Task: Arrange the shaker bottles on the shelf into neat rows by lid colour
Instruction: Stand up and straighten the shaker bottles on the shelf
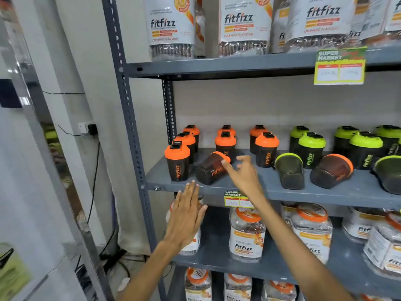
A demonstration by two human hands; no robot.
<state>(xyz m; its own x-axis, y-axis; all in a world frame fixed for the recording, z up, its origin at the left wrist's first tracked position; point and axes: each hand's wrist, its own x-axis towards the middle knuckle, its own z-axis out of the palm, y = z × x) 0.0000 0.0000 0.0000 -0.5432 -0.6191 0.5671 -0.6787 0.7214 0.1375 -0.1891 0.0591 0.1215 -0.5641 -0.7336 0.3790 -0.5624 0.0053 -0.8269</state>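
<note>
Right hand (239,172) spread wide, fingertips at lid of toppled orange-lid shaker (213,170), lying just right of upright front orange shaker (177,161). Left hand (186,213) flat, empty, below shelf edge (325,195). Best: grip body, stand upright, align behind front shaker.

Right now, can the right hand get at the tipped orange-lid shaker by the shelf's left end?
Probably yes. The right hand is open, thumb at the tipped orange-lid shaker, which lies at the shelf front with nothing between them.
</note>
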